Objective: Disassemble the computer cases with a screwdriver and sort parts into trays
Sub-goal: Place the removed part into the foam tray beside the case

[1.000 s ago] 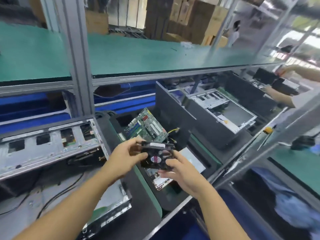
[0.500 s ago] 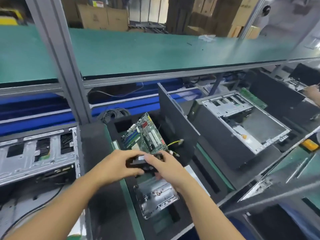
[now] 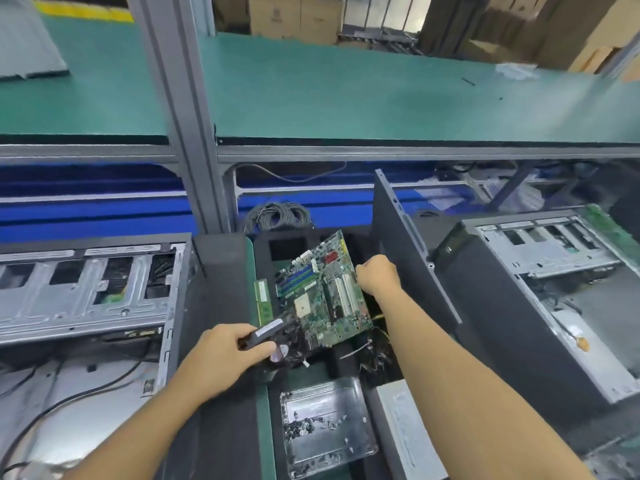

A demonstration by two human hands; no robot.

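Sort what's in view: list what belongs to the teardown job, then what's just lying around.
Job:
left hand holding fan
right hand on motherboard
RAM stick
screw tray
open cases, left and right

Lying about:
cable coil
cardboard boxes
green shelf

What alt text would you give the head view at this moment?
A person's left hand grips a small black cooling fan over a black foam sorting tray, while the right hand closes on the edge of a green motherboard standing tilted in it. Open grey metal computer cases flank the tray, and a clear plastic tray of screws sits nearer the camera.
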